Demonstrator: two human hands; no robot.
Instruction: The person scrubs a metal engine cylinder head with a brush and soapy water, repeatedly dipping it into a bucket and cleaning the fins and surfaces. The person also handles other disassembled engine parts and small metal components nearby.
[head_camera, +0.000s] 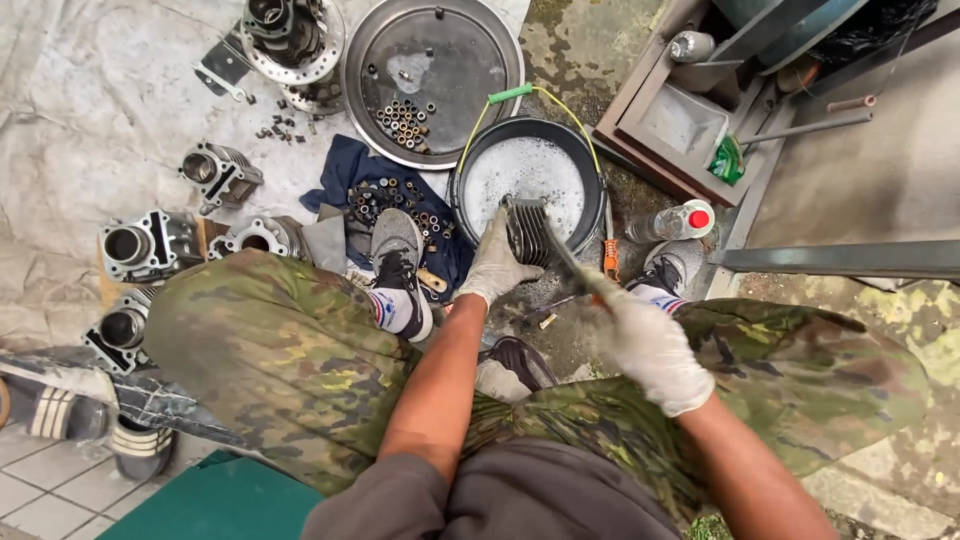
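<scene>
Gripping the finned cylinder (527, 232) with left hand (492, 268) fingers over the soapy bucket (470, 165) at twelve o'clock, right hand (648, 345) closed around a brush (565, 262); best scrubbed along the fins.

Gloved left hand (497, 265) gripping, right hand (648, 345) fisted

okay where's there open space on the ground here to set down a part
The grey tarp is bare at far left, above the loose engine cylinders. The round metal tray has open room beside its small bushings. Crowded: the blue cloth and the foamy black basin, where the left hand holds a finned cylinder.
</scene>
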